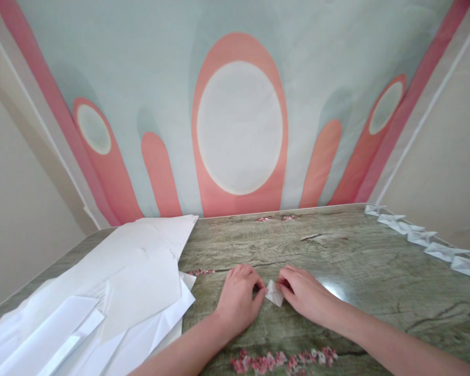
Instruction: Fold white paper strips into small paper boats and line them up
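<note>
A small piece of folded white paper [274, 293] is held between my two hands, just above or on the wood-patterned table; I cannot tell whether it touches the surface. My left hand [238, 293] pinches its left corner between thumb and forefinger. On the other side my right hand [304, 291] grips the right edge, fingers curled and fingertips partly hidden. Creases show on the paper, which is roughly diamond-shaped from here.
Loose white paper sheets [141, 292] lie in an overlapping pile on the left. Several small folded paper pieces [444, 251] line the right edge of the table [360, 245]. A wall with a coral and pale green printed backdrop [241, 47] rises behind.
</note>
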Tool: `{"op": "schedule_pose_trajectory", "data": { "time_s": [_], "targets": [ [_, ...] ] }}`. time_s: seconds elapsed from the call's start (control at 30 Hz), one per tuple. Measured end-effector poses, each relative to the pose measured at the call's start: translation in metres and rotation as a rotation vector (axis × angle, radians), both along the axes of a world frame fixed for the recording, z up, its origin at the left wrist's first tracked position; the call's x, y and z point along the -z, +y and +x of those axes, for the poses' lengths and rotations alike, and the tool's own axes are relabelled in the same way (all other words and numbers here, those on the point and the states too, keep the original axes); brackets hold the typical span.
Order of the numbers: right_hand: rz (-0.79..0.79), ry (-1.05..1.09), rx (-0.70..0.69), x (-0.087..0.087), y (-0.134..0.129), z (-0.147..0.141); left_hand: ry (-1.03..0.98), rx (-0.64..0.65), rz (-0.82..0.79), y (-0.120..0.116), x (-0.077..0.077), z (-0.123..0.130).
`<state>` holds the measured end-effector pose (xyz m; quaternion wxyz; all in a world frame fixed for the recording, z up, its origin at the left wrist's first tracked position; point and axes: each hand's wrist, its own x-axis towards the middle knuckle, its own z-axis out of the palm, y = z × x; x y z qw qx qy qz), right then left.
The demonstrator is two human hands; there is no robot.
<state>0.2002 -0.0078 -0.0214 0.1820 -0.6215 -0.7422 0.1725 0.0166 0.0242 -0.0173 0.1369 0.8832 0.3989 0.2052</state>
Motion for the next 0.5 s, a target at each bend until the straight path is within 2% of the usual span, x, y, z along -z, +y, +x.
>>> {"op": "schedule_pose_trajectory", "data": {
  "time_s": [0.33, 0.5],
  "targets": [
    [-0.032, 0.047, 0.024, -0.004, -0.001, 0.000, 0.067, 0.028, 0.047, -0.007, -0.009, 0.003],
    [-0.043, 0.066, 0.018, -0.003, 0.001, 0.001, 0.180, 0.149, 0.197, -0.009, -0.013, 0.004]
  ]
}}
